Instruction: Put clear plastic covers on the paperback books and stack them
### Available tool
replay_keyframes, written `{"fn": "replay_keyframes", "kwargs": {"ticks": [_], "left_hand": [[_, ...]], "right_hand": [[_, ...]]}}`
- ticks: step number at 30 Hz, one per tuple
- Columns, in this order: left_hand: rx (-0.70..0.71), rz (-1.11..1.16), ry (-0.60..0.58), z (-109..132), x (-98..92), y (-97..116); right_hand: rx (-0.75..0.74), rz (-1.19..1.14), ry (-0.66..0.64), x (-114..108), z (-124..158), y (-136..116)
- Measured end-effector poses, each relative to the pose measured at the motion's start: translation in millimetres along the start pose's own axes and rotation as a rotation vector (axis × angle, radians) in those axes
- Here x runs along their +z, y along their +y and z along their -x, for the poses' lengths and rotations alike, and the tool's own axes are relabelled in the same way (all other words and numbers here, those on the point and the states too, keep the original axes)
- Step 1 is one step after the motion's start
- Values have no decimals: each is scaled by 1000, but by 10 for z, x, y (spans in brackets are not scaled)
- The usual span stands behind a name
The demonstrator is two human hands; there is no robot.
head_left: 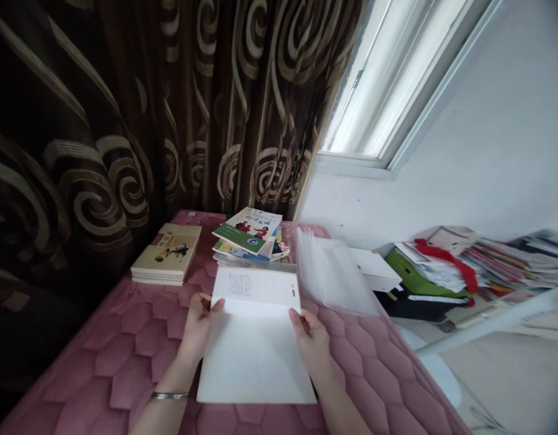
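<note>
An open book (259, 356) lies in front of me, with a mostly blank page toward me and a strip of printed text on its far part. My left hand (200, 315) grips its left edge, the thumb pressed on the page and a bracelet at the wrist. On the right edge, my right hand (311, 331) is closed the same way, its thumb on top. The fingers beneath are partly hidden. Just past the book's far edge shows a strip of clear plastic. Sheets of clear plastic (331, 275) lie right of the book.
A neat stack of tan-covered books (168, 254) sits at the left on the pink quilted surface (134, 344). Several colourful books (250, 232) are piled loosely at the back. A white box (374, 270) and heaped papers with a green bag (408, 272) are at the right. Dark curtains (206, 109) hang behind.
</note>
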State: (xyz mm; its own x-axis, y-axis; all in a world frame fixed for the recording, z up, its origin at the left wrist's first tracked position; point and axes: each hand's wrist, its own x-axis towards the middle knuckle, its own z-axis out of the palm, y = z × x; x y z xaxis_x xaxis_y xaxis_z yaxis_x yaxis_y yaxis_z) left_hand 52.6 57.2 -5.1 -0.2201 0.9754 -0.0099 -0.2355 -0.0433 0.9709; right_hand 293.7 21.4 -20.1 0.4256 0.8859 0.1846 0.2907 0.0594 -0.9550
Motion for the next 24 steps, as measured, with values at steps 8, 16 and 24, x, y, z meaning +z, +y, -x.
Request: {"fn": "replay_keyframes", "kwargs": {"ticks": [8,16,24], "left_hand": [[-1,-31,87,-4,27,-24],[-45,27,98,60,70,88],[-56,175,-62,46,69,112]], "right_hand": [[33,-24,-3,5,-34,-16],[48,-95,-5,3,7,7],[0,-230,94,50,-82,141]]}}
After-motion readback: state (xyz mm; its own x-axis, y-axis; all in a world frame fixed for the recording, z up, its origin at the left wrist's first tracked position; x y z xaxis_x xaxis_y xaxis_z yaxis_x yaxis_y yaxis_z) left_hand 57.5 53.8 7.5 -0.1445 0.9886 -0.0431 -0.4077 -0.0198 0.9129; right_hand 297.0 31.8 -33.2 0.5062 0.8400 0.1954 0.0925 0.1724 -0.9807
